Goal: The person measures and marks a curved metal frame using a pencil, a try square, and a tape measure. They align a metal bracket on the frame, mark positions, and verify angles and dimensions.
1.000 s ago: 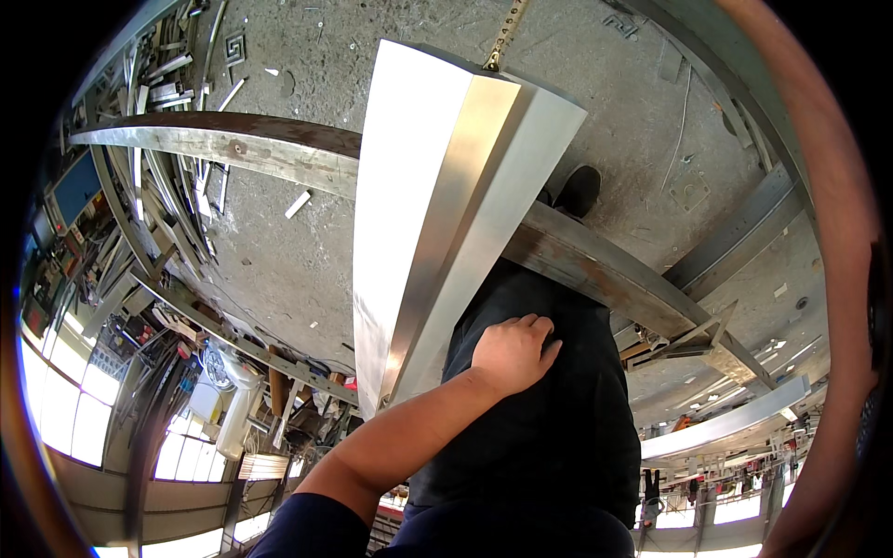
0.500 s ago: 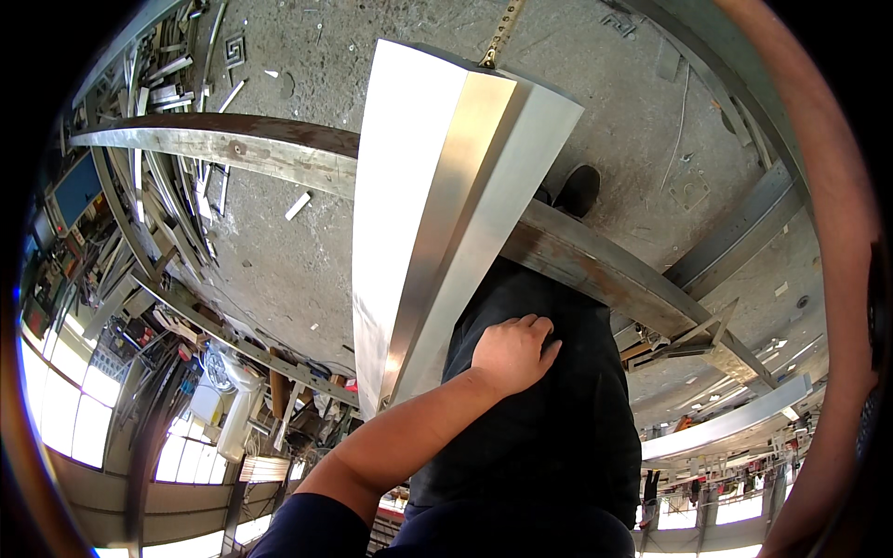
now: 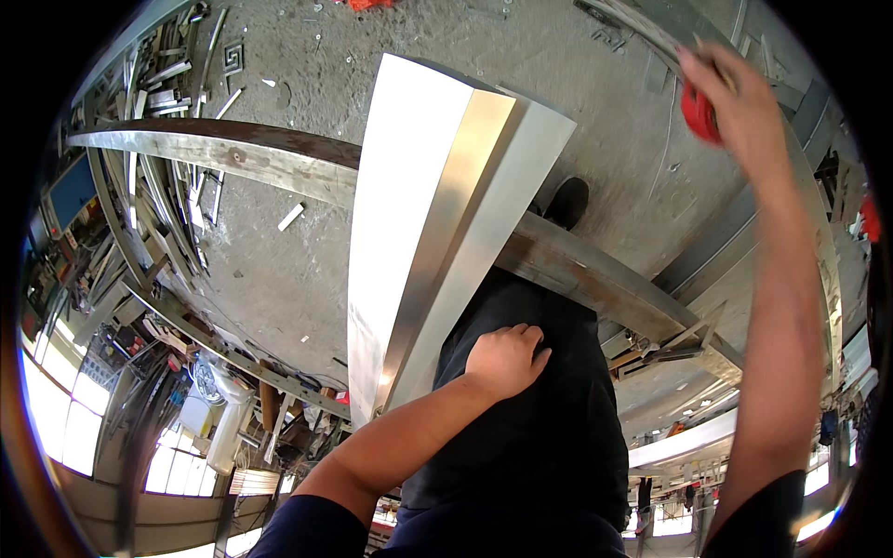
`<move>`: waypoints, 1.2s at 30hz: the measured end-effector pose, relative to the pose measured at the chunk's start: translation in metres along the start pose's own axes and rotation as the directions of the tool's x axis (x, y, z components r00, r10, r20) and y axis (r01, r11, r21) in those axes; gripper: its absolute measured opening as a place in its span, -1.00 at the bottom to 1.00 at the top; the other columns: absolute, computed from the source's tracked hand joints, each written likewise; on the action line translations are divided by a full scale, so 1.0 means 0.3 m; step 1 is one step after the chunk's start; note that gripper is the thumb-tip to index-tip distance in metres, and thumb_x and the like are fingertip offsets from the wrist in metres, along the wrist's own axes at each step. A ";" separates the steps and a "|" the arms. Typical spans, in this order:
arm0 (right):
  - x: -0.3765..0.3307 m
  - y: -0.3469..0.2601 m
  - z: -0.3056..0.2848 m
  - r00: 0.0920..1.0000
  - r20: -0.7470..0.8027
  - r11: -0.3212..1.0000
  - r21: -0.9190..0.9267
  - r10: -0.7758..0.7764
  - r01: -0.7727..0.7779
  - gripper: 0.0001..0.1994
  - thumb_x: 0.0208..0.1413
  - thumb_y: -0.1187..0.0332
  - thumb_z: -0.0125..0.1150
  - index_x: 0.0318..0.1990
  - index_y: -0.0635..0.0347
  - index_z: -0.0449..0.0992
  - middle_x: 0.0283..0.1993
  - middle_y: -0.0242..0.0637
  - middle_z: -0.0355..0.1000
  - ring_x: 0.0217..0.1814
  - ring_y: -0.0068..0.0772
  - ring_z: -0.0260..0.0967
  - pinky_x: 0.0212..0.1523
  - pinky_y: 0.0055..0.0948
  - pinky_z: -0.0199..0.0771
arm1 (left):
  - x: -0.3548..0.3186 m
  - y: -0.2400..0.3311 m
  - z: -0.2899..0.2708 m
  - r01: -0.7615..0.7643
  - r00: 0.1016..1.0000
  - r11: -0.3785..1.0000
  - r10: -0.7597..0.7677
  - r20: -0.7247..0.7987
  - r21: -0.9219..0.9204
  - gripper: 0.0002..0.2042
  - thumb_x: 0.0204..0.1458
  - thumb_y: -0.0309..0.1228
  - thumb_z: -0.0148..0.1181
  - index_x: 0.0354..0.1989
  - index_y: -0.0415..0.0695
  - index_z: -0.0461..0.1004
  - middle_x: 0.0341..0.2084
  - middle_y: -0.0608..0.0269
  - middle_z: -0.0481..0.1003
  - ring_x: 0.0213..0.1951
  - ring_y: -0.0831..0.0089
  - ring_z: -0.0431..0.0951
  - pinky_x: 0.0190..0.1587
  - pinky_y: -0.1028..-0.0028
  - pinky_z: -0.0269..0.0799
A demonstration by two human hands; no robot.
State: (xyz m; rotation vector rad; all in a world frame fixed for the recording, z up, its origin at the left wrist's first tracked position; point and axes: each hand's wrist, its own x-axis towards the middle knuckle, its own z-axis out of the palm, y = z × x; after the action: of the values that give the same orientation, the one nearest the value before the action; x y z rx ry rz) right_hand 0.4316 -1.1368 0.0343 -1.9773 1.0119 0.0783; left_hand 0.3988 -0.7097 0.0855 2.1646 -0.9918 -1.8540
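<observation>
My left hand point(image 3: 507, 363) lies against the black trousers point(image 3: 530, 437) over my thigh. Its fingers are curled in; whether anything is inside them is hidden. Out to the upper right, my right hand point(image 3: 749, 107) is raised and blurred by motion, closed round a red tape measure point(image 3: 699, 116). Between the hands and to the left, a long bent metal panel point(image 3: 405, 186) in white and silver stretches away from me, with a shiny brass-toned fold point(image 3: 479, 135) along its length. Neither hand touches the panel.
The panel lies across a metal beam, seen at left point(image 3: 251, 158) and right point(image 3: 605, 279). Metal offcuts point(image 3: 167, 88) are heaped on the floor at far left. A dark shoe point(image 3: 567, 202) shows beside the panel. A red item point(image 3: 369, 4) sits at the top edge.
My right hand has come into view at the upper right with the tape measure. The yellow tape blade at the panel's far end is gone. My left hand stays on the thigh.
</observation>
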 end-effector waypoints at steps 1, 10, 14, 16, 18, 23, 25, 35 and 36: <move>-0.062 0.051 -0.004 0.996 0.011 0.994 0.059 0.093 -0.094 -0.51 0.30 0.00 0.36 0.03 0.34 0.62 -0.10 -0.31 0.59 -0.10 -0.57 0.44 0.01 -0.52 0.41 | -0.002 -0.011 0.004 -0.017 1.000 1.000 0.017 0.001 0.004 -0.71 0.23 -0.13 0.26 -0.12 -0.12 0.58 -0.24 0.11 0.63 -0.15 0.03 0.67 -0.13 0.10 0.60; -0.573 0.057 0.166 0.820 -0.140 0.705 0.602 0.554 -0.374 -0.76 0.32 0.26 0.33 -0.14 0.32 0.65 -0.31 -0.39 0.54 -0.33 -0.63 0.39 -0.26 -0.53 0.38 | -0.041 -0.038 -0.010 -0.039 0.999 0.999 0.039 -0.022 0.002 -0.71 0.24 -0.14 0.25 -0.12 -0.13 0.60 -0.21 0.11 0.63 -0.15 0.04 0.67 -0.13 0.11 0.60; -0.678 0.003 0.276 0.853 -0.134 0.630 0.733 0.505 -0.258 -0.81 0.32 0.34 0.31 -0.15 0.32 0.63 -0.31 -0.36 0.58 -0.32 -0.60 0.44 -0.27 -0.52 0.41 | -0.077 -0.044 0.031 -0.022 0.996 0.998 0.017 -0.093 -0.052 -0.70 0.24 -0.13 0.25 -0.12 -0.13 0.60 -0.20 0.11 0.63 -0.16 0.05 0.67 -0.13 0.12 0.60; -0.739 -0.026 0.315 0.868 -0.113 0.591 0.774 0.484 -0.229 -0.83 0.33 0.35 0.30 -0.16 0.32 0.63 -0.30 -0.35 0.58 -0.32 -0.61 0.44 -0.26 -0.53 0.42 | -0.107 -0.043 0.097 -0.037 0.991 0.999 0.033 -0.132 -0.024 -0.70 0.24 -0.13 0.25 -0.12 -0.13 0.60 -0.20 0.12 0.63 -0.16 0.05 0.67 -0.13 0.11 0.60; -0.804 -0.040 0.332 0.909 -0.089 0.602 0.774 0.407 -0.194 -0.83 0.35 0.36 0.27 -0.15 0.32 0.63 -0.30 -0.36 0.58 -0.32 -0.62 0.43 -0.25 -0.54 0.42 | -0.126 -0.056 0.167 -0.041 0.986 0.999 0.045 -0.161 0.030 -0.70 0.23 -0.13 0.25 -0.12 -0.13 0.60 -0.21 0.12 0.62 -0.15 0.05 0.67 -0.12 0.11 0.59; -1.085 -0.030 0.336 0.937 -0.021 0.688 0.684 0.350 -0.242 -0.80 0.36 0.34 0.28 -0.16 0.35 0.64 -0.31 -0.39 0.58 -0.32 -0.67 0.41 -0.24 -0.55 0.41 | -0.250 -0.087 0.337 -0.002 0.973 0.999 0.013 -0.231 0.051 -0.70 0.22 -0.13 0.26 -0.13 -0.13 0.60 -0.21 0.11 0.60 -0.09 0.05 0.66 -0.06 0.12 0.59; -1.206 0.010 0.357 0.940 0.037 0.709 0.646 0.340 -0.282 -0.79 0.36 0.33 0.29 -0.17 0.35 0.65 -0.34 -0.40 0.57 -0.33 -0.69 0.39 -0.26 -0.55 0.40 | -0.305 -0.098 0.389 0.004 0.965 0.998 0.012 -0.260 0.062 -0.70 0.21 -0.13 0.27 -0.15 -0.13 0.60 -0.21 0.11 0.60 -0.09 0.06 0.65 -0.05 0.12 0.58; -1.600 0.064 0.606 0.881 0.420 0.784 0.463 0.216 -0.413 -0.82 0.32 0.34 0.32 -0.19 0.32 0.66 -0.39 -0.31 0.56 -0.38 -0.52 0.49 -0.33 -0.42 0.45 | -0.531 -0.338 0.761 0.184 0.966 0.980 -0.195 -0.171 -0.079 -0.63 0.20 -0.07 0.27 -0.08 -0.14 0.62 -0.22 0.04 0.66 -0.08 0.03 0.68 0.00 0.13 0.60; -1.617 0.067 0.642 0.897 0.423 0.870 0.385 0.132 -0.310 -0.82 0.30 0.34 0.33 -0.18 0.31 0.66 -0.36 -0.22 0.58 -0.37 -0.42 0.54 -0.32 -0.37 0.47 | -0.552 -0.376 0.811 0.203 0.963 0.974 -0.217 -0.159 -0.097 -0.62 0.20 -0.07 0.27 -0.07 -0.15 0.62 -0.23 0.03 0.66 -0.10 0.03 0.68 -0.01 0.13 0.60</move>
State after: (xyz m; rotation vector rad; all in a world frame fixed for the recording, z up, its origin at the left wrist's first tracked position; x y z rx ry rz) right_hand 0.1556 -0.6990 0.1041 -1.3498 0.8991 0.3250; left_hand 0.2141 -0.4554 0.1103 2.4107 -0.6661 -1.7220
